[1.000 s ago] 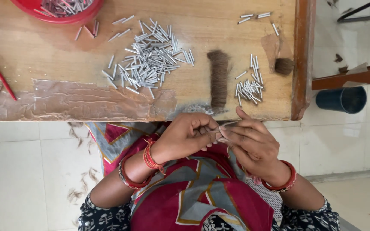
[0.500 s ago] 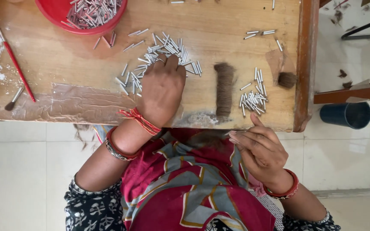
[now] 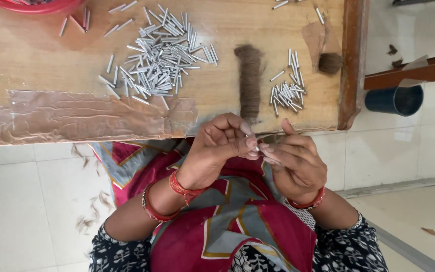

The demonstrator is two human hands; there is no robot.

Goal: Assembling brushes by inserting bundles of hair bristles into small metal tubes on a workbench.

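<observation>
Now that the left hand (image 3: pixel 222 146) has come back from the far pile of metal tubes (image 3: pixel 159 55) on the worktop (image 3: pixel 36 65), it pinches 1 small tube (image 3: pixel 256 147) against the right hand (image 3: pixel 295 163), whose fingers are closed on a thin tuft of bristle, both hands meeting just near of the worktop's edge.

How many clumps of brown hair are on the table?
2. A long strip lies mid-table between the two heaps of metal tubes. A small tuft sits by the table's right edge. The hands may hide more.
</observation>
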